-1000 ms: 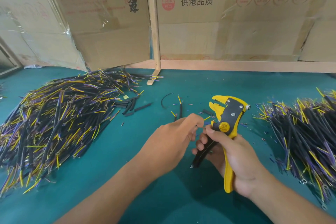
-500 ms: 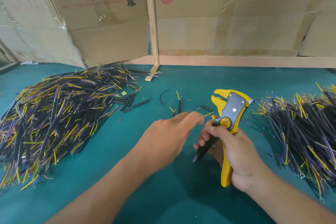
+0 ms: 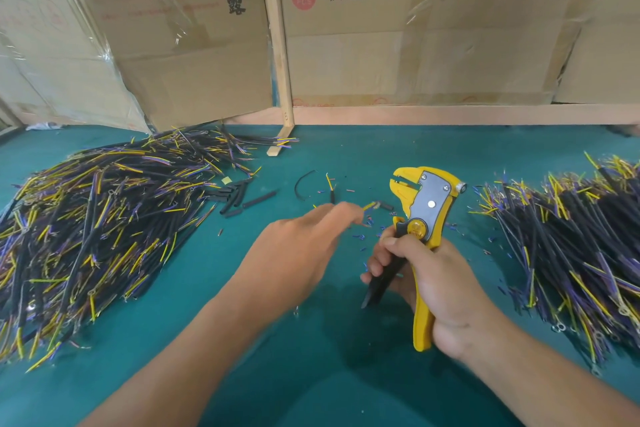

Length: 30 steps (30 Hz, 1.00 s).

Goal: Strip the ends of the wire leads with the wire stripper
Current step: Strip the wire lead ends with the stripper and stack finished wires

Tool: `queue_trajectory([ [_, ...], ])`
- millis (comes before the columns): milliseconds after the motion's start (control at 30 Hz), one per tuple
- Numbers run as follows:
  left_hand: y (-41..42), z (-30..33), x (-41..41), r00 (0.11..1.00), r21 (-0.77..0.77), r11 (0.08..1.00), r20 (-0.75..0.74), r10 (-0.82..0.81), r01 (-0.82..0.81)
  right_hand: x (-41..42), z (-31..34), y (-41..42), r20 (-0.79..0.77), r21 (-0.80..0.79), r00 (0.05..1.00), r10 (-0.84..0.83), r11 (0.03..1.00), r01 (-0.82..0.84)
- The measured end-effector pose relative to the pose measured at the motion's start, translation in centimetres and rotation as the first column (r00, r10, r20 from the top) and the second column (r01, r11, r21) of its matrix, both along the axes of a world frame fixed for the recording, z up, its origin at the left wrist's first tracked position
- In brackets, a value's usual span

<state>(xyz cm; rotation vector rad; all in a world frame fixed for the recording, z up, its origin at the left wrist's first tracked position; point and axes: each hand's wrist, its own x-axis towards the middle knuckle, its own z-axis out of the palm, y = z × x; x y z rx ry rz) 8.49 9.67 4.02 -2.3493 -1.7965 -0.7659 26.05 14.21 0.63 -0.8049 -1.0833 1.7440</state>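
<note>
- Yellow-handled wire stripper (image 3: pixel 420 218) is standing upright in the right hand (image 3: pixel 440 288), whose fingers are curling around both the yellow and the black handles; its toothed head is pointing up and away from the person, with nothing visible between the teeth.
- Left hand (image 3: pixel 298 253) is reaching forward just left of the tool, blurred; a yellow-tipped wire lead (image 3: pixel 369 206) is showing at its fingertips and appears pinched there, though the blur is leaving the grip uncertain.
- Work is looking well under way but far from finished, judging by the table: tiny clipped bits of insulation (image 3: pixel 363 239) are lying on the green mat (image 3: pixel 311 374) between and just beyond the hands.
- Large heap of black, yellow and purple leads (image 3: pixel 97 225) is sitting well off to the left of the left hand, a second heap (image 3: pixel 571 246) to the right of the right hand; which is stripped and which is waiting cannot be told.
- Short black sleeve pieces (image 3: pixel 235 198) are lying beyond the left hand, near the left heap.
</note>
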Motion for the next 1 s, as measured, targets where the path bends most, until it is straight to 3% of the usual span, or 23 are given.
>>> queue_trajectory([
  [167,0.2,0.2,-1.6,0.987,0.037,0.999,0.161,0.000,-0.006,0.2,0.6,0.1,-0.137,-0.109,0.985,0.103,0.987,-0.118],
  [467,0.3,0.0,-2.3,0.964,0.091,0.996,0.262,-0.041,0.017,0.7,0.5,-0.9,-0.130,-0.078,0.863,0.488,0.863,-0.500],
  [1000,0.1,-0.2,-1.6,0.959,0.064,0.997,0.278,-0.052,0.036,1.2,0.8,-0.9,-0.141,-0.013,0.801,0.583,0.807,-0.590],
])
